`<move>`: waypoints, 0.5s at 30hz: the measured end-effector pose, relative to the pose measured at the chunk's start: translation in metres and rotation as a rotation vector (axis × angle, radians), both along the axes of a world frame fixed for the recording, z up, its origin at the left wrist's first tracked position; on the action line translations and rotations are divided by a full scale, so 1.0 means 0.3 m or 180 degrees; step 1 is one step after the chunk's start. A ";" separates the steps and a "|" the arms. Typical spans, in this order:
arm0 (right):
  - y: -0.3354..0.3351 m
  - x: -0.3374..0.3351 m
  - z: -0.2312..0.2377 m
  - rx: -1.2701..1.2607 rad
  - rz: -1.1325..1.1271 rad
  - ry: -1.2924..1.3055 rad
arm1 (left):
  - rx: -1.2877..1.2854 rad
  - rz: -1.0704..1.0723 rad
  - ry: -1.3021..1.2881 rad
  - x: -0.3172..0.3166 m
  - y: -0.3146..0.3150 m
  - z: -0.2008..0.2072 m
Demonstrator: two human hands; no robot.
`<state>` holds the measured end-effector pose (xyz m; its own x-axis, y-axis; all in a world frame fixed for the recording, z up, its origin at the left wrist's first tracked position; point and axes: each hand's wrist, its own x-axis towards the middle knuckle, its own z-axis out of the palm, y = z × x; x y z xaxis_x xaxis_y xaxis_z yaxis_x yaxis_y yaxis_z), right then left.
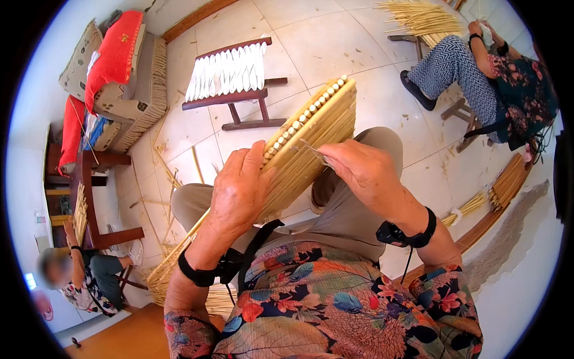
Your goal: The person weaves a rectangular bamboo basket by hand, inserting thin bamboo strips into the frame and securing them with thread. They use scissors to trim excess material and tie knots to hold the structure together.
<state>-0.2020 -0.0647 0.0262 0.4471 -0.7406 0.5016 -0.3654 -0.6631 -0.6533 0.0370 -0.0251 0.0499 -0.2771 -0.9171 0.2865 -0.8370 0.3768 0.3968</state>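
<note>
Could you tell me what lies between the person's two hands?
In the head view, the flat bundle of straw stalks runs between the left hand and the right hand; both hold it.

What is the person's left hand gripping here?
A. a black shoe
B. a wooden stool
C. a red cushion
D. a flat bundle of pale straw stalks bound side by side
D: the left hand wraps around the straw bundle on the lap, while the right hand rests against its other edge.
</note>
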 end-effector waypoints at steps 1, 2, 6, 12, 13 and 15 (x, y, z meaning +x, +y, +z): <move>-0.010 0.007 0.003 -0.0021 -0.0009 0.0000 | 0.0024 0.0053 0.0039 0.001 0.000 0.009; -0.018 0.014 0.006 -0.0042 -0.0013 0.0001 | 0.0059 0.0046 0.0057 0.000 -0.001 0.020; -0.045 0.042 0.021 -0.0165 -0.0002 -0.0039 | 0.0057 0.0071 0.0103 0.008 -0.006 0.052; -0.056 0.056 0.045 -0.0071 0.0127 0.0058 | 0.0101 0.0135 0.0245 0.013 0.003 0.095; -0.057 0.057 0.049 -0.0063 0.0147 0.0014 | 0.0118 0.0135 0.0272 0.015 0.004 0.101; -0.060 0.061 0.055 -0.0056 0.0198 -0.0053 | 0.0166 0.0159 0.0347 0.020 0.005 0.107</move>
<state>-0.1837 -0.0827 0.0428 0.4835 -0.7026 0.5221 -0.3124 -0.6957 -0.6469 0.0429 -0.0236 0.0820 -0.2006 -0.9435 0.2640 -0.8050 0.3123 0.5044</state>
